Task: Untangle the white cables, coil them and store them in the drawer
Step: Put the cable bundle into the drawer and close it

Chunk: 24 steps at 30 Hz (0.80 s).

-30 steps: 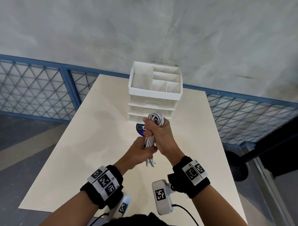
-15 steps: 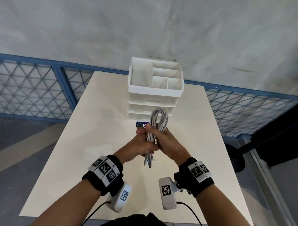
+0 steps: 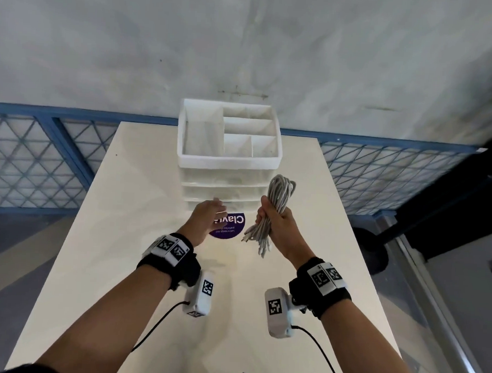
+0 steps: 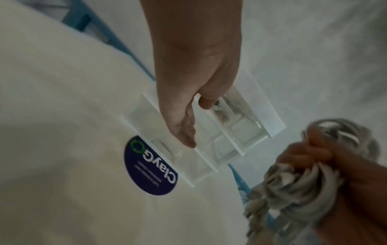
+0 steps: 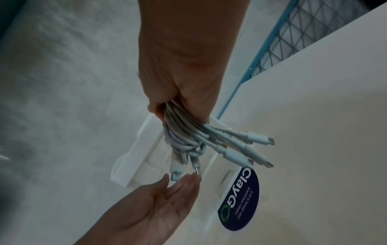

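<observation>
- Half a second ago both hands were clasped around the cables; now the left hand has let go and moved off toward 10 o'clock, and the right hand alone keeps the bundle, carried a little to the right.
- The right hand is wrapped tight around the middle of the white cables, which are folded into a long hank held above the table.
- The loop end of the hank points up toward 12 o'clock, in front of the drawer unit; the loose plug ends hang below the fist toward 7 o'clock.
- The left hand holds nothing, its fingers straight and relaxed, reaching for the bottom drawer of the unit. Whether the fingertips touch the drawer front I cannot tell.
- All the clear drawers look closed or nearly so; the white tray on top, split into compartments, sits at 12 o'clock on the table.
- A round purple sticker lies on the table just in front of the unit, between the two hands.
- Each wrist wears a black band with a small white camera.
</observation>
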Each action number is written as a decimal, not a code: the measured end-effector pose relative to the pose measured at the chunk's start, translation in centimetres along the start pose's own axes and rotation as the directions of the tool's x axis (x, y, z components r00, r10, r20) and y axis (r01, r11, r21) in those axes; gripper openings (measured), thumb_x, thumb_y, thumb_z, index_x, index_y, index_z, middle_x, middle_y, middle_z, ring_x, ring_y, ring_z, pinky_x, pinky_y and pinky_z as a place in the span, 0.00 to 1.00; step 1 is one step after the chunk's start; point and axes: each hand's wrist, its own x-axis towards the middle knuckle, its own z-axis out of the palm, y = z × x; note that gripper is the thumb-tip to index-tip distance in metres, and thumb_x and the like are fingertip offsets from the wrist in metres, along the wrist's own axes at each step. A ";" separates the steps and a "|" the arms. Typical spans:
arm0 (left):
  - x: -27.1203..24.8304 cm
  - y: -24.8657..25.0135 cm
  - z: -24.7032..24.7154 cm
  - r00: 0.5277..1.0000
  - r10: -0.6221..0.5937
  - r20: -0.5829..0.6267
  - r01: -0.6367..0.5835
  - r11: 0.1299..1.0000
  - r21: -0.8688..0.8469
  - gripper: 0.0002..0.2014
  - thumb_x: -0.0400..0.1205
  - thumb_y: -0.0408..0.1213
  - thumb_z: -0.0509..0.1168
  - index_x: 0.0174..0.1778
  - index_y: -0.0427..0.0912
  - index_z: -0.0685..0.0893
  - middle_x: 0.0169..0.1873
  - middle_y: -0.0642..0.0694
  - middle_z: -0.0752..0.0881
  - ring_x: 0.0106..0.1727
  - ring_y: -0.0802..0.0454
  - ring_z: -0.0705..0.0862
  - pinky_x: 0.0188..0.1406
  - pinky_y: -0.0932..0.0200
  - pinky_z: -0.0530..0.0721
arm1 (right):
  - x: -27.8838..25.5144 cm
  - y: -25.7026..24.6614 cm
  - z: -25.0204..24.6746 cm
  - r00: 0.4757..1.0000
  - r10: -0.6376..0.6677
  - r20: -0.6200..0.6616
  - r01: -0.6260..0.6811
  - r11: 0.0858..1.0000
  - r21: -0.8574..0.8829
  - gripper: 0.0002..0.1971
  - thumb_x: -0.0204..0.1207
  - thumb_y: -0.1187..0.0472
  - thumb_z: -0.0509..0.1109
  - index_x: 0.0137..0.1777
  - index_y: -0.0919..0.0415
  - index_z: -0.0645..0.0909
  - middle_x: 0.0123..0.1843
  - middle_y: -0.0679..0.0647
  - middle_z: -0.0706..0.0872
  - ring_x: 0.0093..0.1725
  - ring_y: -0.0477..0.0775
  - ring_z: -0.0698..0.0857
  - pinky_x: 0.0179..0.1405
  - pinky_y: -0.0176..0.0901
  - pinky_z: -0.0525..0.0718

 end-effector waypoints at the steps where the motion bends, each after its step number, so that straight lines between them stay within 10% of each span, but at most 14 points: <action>1: 0.9 0.3 0.7 1.000 0.001 0.006 -0.001 0.995 -0.104 0.08 0.85 0.39 0.57 0.43 0.40 0.76 0.44 0.42 0.81 0.51 0.46 0.80 0.41 0.56 0.84 | 0.7 -0.1 -0.4 1.000 -0.002 -0.012 0.002 1.000 -0.010 0.17 0.77 0.47 0.67 0.27 0.50 0.74 0.28 0.50 0.71 0.33 0.53 0.70 0.40 0.53 0.70; 5: 3.6 0.3 2.4 0.998 -0.014 -0.067 -0.012 0.925 -0.381 0.24 0.86 0.46 0.50 0.64 0.26 0.70 0.58 0.34 0.78 0.63 0.42 0.80 0.62 0.48 0.81 | 2.3 -0.6 -1.5 0.999 -0.017 -0.033 0.014 0.997 -0.081 0.19 0.80 0.50 0.64 0.28 0.56 0.74 0.28 0.51 0.73 0.31 0.52 0.72 0.36 0.46 0.74; 11: 4.0 -1.3 3.3 0.995 0.009 -0.095 -0.048 0.913 -0.406 0.18 0.85 0.47 0.54 0.44 0.35 0.78 0.46 0.42 0.83 0.48 0.53 0.84 0.44 0.57 0.82 | 4.0 -0.6 -2.7 0.999 -0.036 0.015 0.038 0.983 -0.179 0.19 0.81 0.50 0.62 0.30 0.58 0.74 0.30 0.52 0.76 0.33 0.53 0.74 0.40 0.49 0.74; 17: 2.0 -4.3 1.9 0.996 0.058 -0.068 -0.082 0.898 -0.432 0.16 0.84 0.43 0.56 0.44 0.32 0.80 0.34 0.43 0.91 0.39 0.55 0.91 0.40 0.62 0.89 | 4.7 -5.2 -0.5 0.976 -0.201 0.089 0.215 0.952 -0.216 0.17 0.83 0.57 0.60 0.32 0.61 0.73 0.29 0.52 0.75 0.26 0.39 0.73 0.31 0.29 0.73; 21: 0.7 -5.9 1.3 0.996 0.074 -0.050 -0.089 0.883 -0.460 0.15 0.84 0.40 0.56 0.50 0.28 0.79 0.36 0.41 0.92 0.42 0.54 0.91 0.43 0.64 0.89 | 6.1 -7.2 4.2 0.911 -0.295 0.289 0.376 0.882 -0.285 0.13 0.82 0.58 0.63 0.34 0.57 0.74 0.27 0.50 0.77 0.24 0.40 0.75 0.30 0.34 0.76; 24: -0.2 -6.2 1.3 0.994 0.102 -0.029 -0.104 0.890 -0.444 0.17 0.86 0.40 0.54 0.53 0.27 0.78 0.43 0.38 0.89 0.46 0.54 0.90 0.47 0.64 0.88 | 7.3 -4.7 7.3 0.836 -0.086 0.542 0.401 0.770 -0.497 0.09 0.79 0.56 0.67 0.55 0.59 0.76 0.32 0.49 0.81 0.25 0.38 0.81 0.30 0.31 0.81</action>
